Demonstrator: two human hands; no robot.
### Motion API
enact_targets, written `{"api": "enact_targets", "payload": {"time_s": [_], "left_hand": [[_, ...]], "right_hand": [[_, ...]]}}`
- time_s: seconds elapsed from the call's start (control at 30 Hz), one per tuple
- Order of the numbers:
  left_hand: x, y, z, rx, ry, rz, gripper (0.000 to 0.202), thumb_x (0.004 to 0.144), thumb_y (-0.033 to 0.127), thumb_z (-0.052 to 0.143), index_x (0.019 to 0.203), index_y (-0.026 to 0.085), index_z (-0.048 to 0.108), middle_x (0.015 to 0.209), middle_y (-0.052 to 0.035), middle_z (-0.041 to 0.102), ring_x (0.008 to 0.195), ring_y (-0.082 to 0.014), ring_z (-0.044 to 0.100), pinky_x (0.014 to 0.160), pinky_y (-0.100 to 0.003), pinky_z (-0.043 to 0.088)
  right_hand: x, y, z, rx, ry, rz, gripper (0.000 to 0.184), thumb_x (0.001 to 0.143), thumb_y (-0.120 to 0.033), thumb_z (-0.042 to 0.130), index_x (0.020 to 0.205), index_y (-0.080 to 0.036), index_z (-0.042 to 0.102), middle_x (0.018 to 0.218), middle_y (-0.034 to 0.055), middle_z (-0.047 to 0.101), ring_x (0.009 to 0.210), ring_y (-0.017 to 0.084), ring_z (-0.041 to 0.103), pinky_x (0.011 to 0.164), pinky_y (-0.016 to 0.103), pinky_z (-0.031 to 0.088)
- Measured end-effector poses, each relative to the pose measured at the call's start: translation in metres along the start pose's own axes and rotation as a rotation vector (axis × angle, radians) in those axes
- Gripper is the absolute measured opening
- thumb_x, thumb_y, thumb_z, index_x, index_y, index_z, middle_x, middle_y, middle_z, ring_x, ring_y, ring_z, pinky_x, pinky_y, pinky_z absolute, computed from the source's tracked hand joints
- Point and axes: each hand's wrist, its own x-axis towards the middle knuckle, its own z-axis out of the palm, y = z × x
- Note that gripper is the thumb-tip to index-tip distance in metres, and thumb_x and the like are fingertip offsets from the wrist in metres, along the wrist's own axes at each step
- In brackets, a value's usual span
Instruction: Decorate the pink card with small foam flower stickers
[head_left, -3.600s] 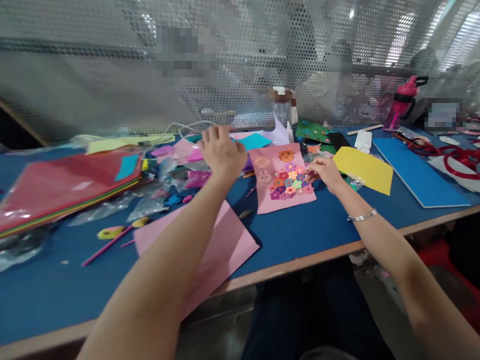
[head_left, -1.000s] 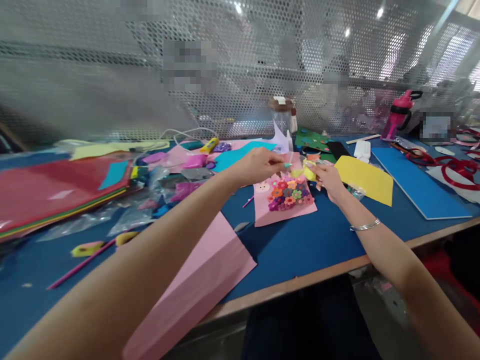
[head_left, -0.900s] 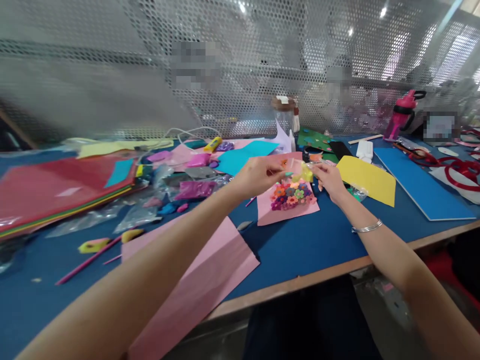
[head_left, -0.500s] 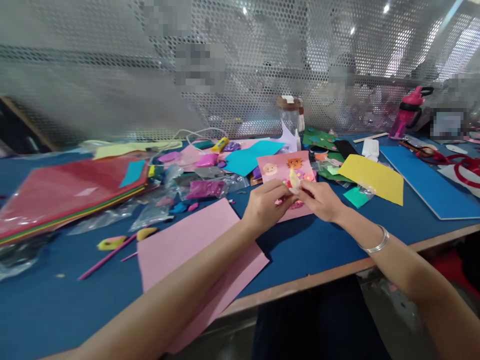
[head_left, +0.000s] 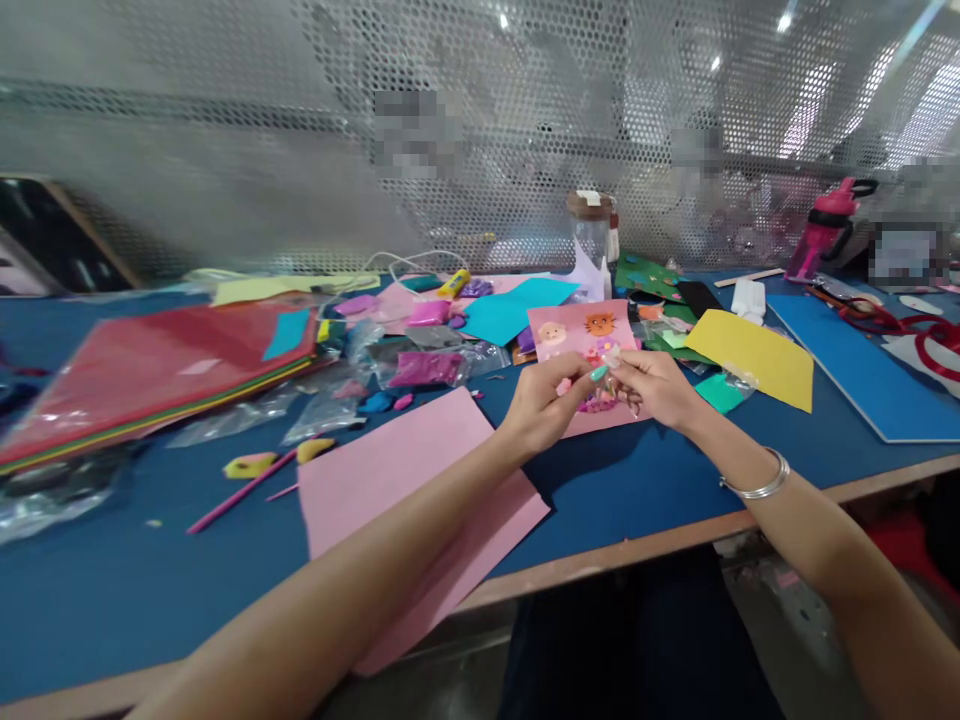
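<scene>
- We find bare bench [head_left: 97,590] at the front left, up to the pink pencil [head_left: 240,490].
- We see an open blue strip between the pink card [head_left: 574,322] and the front edge; the pink sheet [head_left: 405,490] beside it lies flat.
- A stack of coloured sheets [head_left: 150,365] fills the left; bags of craft bits [head_left: 420,365] crowd the middle.
- A glass jar [head_left: 590,225] and a pink bottle [head_left: 825,215] stand upright before the perforated screen [head_left: 300,150], closing the far side.
- On the right, a yellow sheet [head_left: 750,350] and a blue board [head_left: 855,360] lie low.

Left hand [head_left: 544,402] and right hand [head_left: 658,385] pinch a tiny piece [head_left: 609,362] above a pink card [head_left: 574,330] on a blue table [head_left: 637,485].
</scene>
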Motion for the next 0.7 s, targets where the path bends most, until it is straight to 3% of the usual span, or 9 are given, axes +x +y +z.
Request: {"api": "enact_targets", "payload": {"time_s": [0.2,0.47,0.57,0.7], "left_hand": [[0.002,0.005,0.003,0.055,0.187,-0.003,0.023,0.073,0.030,0.051,0.056,0.016,0.057,0.057,-0.0016,0.058,0.053,-0.0109,0.048,0.051,-0.022,0.037],[0.008,-0.006,-0.002,0.030,0.306,-0.205,0.020,0.068,0.031,0.055,0.060,0.015,0.063,0.057,-0.0010,0.062,0.052,-0.0117,0.052,0.050,-0.022,0.040],[0.007,-0.006,-0.004,0.034,0.270,-0.181,0.019,0.069,0.032,0.056,0.066,0.015,0.065,0.060,-0.0019,0.064,0.055,-0.0130,0.057,0.052,-0.022,0.044],[0.004,-0.004,-0.005,-0.071,0.343,-0.181,0.020,0.072,0.032,0.055,0.075,0.015,0.063,0.063,-0.0021,0.065,0.057,-0.0137,0.061,0.056,-0.023,0.049]], "right_hand": [[-0.002,-0.008,0.009,-0.234,0.158,-0.130,0.033,0.084,-0.034,0.037,0.056,-0.018,0.042,0.053,-0.0013,0.041,0.051,0.008,0.040,0.049,0.021,0.032],[-0.003,-0.007,0.014,-0.386,0.128,-0.211,0.032,0.084,-0.027,0.034,0.053,-0.018,0.031,0.052,-0.0020,0.038,0.049,0.008,0.036,0.051,0.022,0.029],[-0.005,-0.008,0.013,-0.402,0.125,-0.218,0.031,0.083,-0.029,0.034,0.055,-0.018,0.035,0.054,-0.0016,0.042,0.050,0.008,0.038,0.052,0.022,0.029],[-0.006,-0.007,0.005,-0.291,0.158,-0.130,0.029,0.081,-0.039,0.042,0.061,-0.018,0.045,0.056,-0.0016,0.049,0.047,0.007,0.040,0.049,0.021,0.030]]}}
